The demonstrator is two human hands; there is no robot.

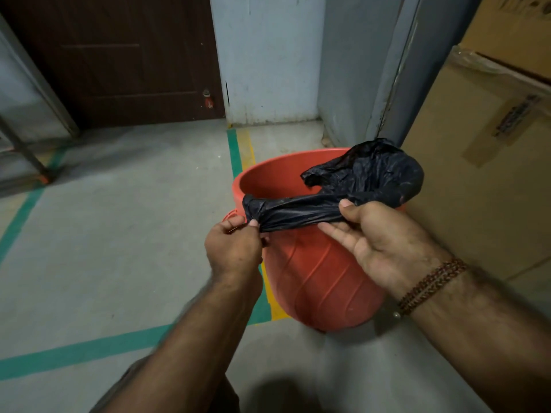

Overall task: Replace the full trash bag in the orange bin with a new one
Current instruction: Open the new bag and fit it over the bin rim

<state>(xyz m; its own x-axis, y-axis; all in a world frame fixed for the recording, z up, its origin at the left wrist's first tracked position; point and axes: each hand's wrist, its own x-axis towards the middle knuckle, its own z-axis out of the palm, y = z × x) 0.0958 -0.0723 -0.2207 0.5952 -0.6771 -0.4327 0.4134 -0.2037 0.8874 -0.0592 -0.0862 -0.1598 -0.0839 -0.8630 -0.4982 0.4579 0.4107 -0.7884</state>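
Note:
An orange bin [316,272] stands on the floor, tilted toward me, and the part of its inside that I can see holds nothing. Above its near rim I hold a crumpled black trash bag [357,186], bunched and stretched between both hands. My left hand [235,245] pinches the twisted left end of the bag. My right hand [384,242], palm up with a beaded bracelet on the wrist, holds the bag near its middle with thumb over it. The bag's loose right end puffs up over the bin's far rim.
Large cardboard boxes [483,162] stand close on the right of the bin. A dark brown door [128,61] and a pale wall [268,55] are behind. Green and yellow tape lines [235,150] cross the grey concrete floor. A metal frame leg [26,153] stands at the left.

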